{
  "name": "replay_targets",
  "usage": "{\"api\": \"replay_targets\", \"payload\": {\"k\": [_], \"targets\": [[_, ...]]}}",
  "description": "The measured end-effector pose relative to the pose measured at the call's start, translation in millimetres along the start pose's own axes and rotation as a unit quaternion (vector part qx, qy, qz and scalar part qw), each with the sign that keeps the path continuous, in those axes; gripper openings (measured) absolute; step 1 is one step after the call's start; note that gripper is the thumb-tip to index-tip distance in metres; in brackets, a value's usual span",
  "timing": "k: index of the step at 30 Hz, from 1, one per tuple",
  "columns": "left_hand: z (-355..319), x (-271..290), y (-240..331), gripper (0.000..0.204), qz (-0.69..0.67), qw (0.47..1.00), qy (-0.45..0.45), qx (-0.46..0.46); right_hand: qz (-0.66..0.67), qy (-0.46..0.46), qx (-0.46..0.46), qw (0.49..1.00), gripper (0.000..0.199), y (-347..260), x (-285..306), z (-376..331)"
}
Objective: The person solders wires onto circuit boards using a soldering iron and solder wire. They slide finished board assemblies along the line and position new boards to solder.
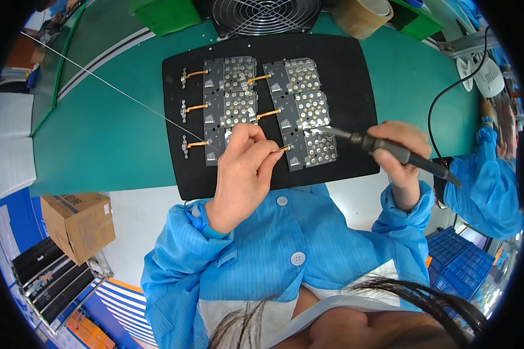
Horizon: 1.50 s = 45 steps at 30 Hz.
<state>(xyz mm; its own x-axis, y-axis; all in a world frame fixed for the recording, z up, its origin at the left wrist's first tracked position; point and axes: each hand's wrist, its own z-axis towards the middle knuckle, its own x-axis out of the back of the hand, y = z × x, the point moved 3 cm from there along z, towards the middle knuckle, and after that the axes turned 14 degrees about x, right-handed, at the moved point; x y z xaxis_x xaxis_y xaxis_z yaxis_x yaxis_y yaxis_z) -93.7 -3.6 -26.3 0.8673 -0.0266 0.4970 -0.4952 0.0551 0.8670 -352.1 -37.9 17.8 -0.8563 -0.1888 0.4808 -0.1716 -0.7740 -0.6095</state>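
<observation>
Hair (pixel 436 296): mine, dangling along the bottom edge.
Left hand (pixel 244 163): I'm pinching an orange ribbon (pixel 283 149), centre.
Boards (pixel 311 110): six, centre; five look ribboned, lower-right seems unfinished.
Right hand (pixel 410 139): gripping the soldering iron (pixel 390 148), right of centre.
Bench (pixel 110 139): green, under a black mat (pixel 355 87).
Room: carton (pixel 78 227) lower left, co-worker's sleeve (pixel 489 192) right.

One head-worn fisheye camera looks steeply down at close range on the left hand (pixel 244 168) and right hand (pixel 400 150), green bench (pixel 108 125) far, blue jacket (pixel 262 250) near.
</observation>
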Motion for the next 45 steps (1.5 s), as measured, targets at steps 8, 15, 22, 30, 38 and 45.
{"api": "replay_targets", "payload": {"k": [8, 15, 22, 30, 38, 45], "targets": [[-6.4, 9.0, -4.2, 0.01, -0.125, 0.991, 0.023, 0.046, -0.188, 0.229, 0.007, 0.955, 0.031, 39.4, 51.1, 9.9], [-11.8, 14.1, -4.6, 0.011, -0.002, 0.998, 0.049, -0.028, -0.306, 0.137, -0.011, 0.942, 0.035, 79.8, 55.4, 31.3], [-12.9, 13.2, 1.9, 0.014, 0.06, 0.994, 0.07, -0.056, -0.211, 0.019, 0.052, 0.976, 0.03, 11.0, 4.4, 10.4], [-10.8, 7.2, 4.0, 0.014, 0.059, 0.994, 0.069, -0.064, 0.008, -0.052, 0.059, 0.997, 0.026, -4.4, -31.7, -3.0], [-12.9, 4.5, 4.2, 0.013, 0.062, 0.994, 0.07, -0.058, 0.002, -0.055, 0.037, 0.998, 0.025, -2.3, -33.2, -9.4], [-8.7, 6.0, 5.9, 0.014, 0.048, 0.995, 0.066, -0.053, 0.012, -0.052, 0.048, 0.997, 0.026, -0.6, -35.1, -6.1]]}}
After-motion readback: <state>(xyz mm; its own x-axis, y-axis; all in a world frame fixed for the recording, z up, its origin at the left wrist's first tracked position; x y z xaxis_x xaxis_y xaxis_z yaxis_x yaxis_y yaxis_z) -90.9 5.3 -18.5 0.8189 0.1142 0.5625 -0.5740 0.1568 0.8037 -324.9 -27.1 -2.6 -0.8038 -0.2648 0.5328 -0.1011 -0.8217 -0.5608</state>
